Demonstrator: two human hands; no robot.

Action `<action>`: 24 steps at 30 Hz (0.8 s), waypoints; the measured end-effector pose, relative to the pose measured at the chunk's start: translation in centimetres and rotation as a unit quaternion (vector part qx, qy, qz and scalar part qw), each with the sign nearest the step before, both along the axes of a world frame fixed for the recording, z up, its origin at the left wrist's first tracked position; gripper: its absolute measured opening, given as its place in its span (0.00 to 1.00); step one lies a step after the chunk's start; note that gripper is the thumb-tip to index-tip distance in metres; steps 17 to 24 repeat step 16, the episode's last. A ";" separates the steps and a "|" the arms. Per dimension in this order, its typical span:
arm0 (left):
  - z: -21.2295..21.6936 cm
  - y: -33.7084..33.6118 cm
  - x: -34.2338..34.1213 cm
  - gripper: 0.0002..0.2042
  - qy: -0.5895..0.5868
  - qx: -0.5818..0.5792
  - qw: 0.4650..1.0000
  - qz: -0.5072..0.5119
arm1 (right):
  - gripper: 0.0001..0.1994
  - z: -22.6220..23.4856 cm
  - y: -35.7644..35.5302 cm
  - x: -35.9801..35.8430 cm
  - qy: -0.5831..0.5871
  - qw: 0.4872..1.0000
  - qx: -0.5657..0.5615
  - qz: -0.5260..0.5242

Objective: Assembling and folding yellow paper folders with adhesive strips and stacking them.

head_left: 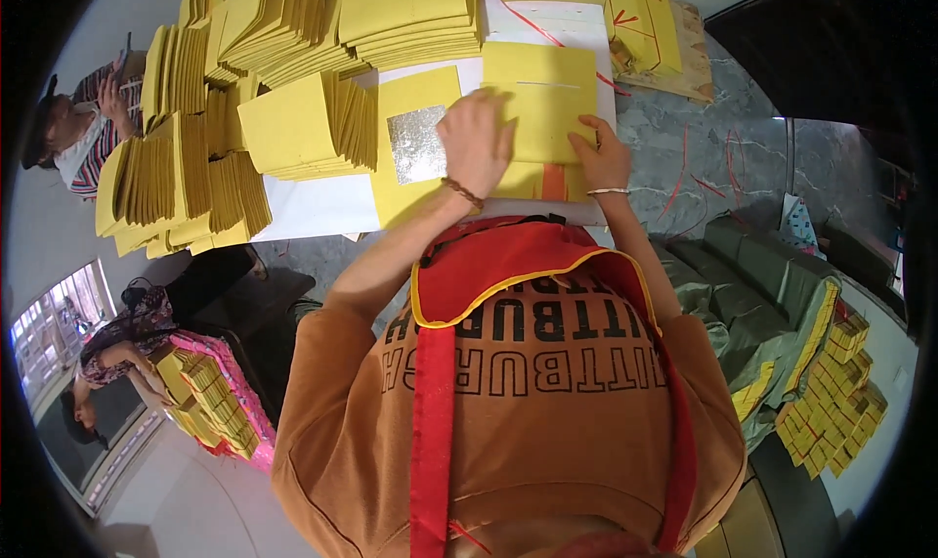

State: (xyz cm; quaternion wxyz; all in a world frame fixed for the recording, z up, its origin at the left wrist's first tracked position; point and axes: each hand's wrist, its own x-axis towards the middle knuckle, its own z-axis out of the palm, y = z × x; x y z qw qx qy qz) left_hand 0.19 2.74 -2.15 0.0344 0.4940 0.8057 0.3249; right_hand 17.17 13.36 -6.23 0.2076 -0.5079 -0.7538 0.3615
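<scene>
A yellow paper sheet [542, 118], with a thin pale line across its upper part, lies in front of me. Its lower edge overlaps an orange strip [554, 182] on yellow paper. My left hand [474, 143] rests at the left edge of this sheet, fingers bent and somewhat apart, slightly blurred. At the right edge sits my right hand [604, 155], its thumb and forefinger spread on the paper. Beside my left hand lies another yellow sheet [396, 192] bearing a silver foil square [415, 143], partly covered by my wrist.
Folded yellow paper stacks [293, 128] crowd the table's left and far side. A red-tied yellow bundle [645, 25] is at the far right. Two other people [93, 118] are at left, one beside a pink-edged box [220, 392] of bundles. More bundles [831, 411] lie at right.
</scene>
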 end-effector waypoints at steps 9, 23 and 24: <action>-3.6 1.8 2.0 0.23 0.150 -0.073 0.960 -0.224 | 0.19 1.5 -0.6 -0.3 -0.096 0.994 0.050 0.023; -3.4 1.7 1.6 0.25 0.176 -0.110 0.948 -0.242 | 0.31 -0.5 -2.8 -0.6 -0.237 0.928 0.193 0.212; -3.4 1.7 1.6 0.25 0.176 -0.110 0.948 -0.242 | 0.31 -0.5 -2.8 -0.6 -0.237 0.928 0.193 0.212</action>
